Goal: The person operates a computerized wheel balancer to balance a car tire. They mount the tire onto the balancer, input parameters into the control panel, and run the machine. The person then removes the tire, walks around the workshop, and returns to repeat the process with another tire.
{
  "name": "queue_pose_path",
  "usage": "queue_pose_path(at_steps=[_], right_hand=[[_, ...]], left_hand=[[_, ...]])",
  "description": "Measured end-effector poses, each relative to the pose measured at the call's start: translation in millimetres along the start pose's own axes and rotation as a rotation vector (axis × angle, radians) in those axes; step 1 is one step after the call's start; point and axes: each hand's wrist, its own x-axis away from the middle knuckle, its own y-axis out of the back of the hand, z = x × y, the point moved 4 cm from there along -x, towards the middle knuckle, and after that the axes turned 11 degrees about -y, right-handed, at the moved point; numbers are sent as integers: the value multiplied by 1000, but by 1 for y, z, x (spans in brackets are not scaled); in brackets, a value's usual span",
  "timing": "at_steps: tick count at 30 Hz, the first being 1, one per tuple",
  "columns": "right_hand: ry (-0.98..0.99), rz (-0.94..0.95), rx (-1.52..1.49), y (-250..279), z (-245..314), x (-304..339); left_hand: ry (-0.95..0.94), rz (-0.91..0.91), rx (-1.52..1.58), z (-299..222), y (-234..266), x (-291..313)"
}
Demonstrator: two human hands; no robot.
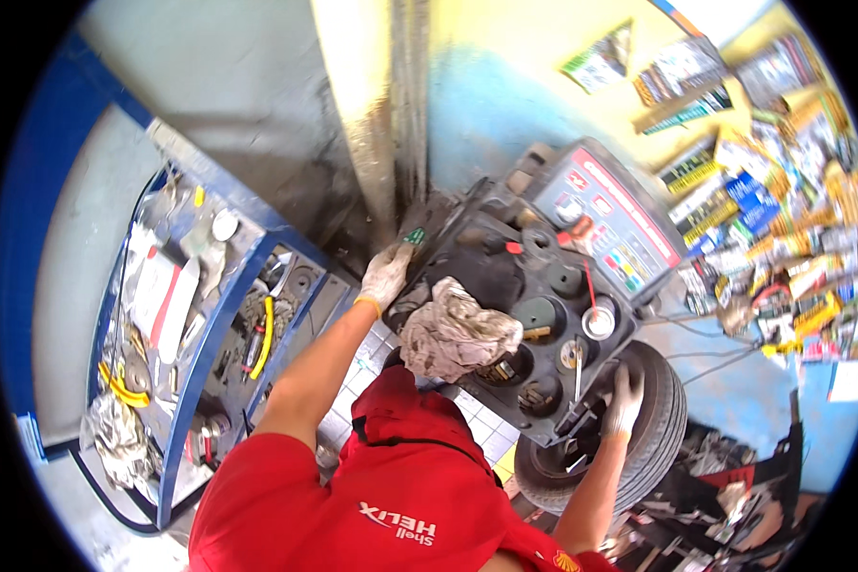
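Observation:
My left hand, in a whitish work glove, is at the left edge of a wheel balancer. Its fingers are closed around something I cannot make out; a small green piece shows at their tips. On the right, my gloved right hand lies against the side of a tyre, fingers stretched out. The tyre stands upright beside the machine's tray, partly hidden under it. A crumpled, dirty rag lies on the tray's near left part, close to my body.
Round wells in the tray hold small parts and a white-rimmed cup. To the left stands a blue shelf unit with tools, rags and a yellow-handled tool. Packaged goods cover the right wall. Dark metal parts lie at the lower right.

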Motion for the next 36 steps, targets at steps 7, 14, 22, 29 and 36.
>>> queue_pose_path(at_steps=[7, 14, 22, 29, 36], right_hand=[[-208, -99, -198, 60, -91, 99], [-269, -279, -184, 79, -121, 180], [-375, -294, -171, 49, -163, 221], [-369, -260, -191, 39, -168, 221], [-423, -240, -91, 47, -172, 237]], left_hand=[[89, 225, -402, 95, 5, -74], [20, 505, -582, 59, -24, -92], [46, 572, -546, 89, -29, -111], [57, 507, -602, 109, -31, -130], [142, 443, -615, 106, -57, -156]])
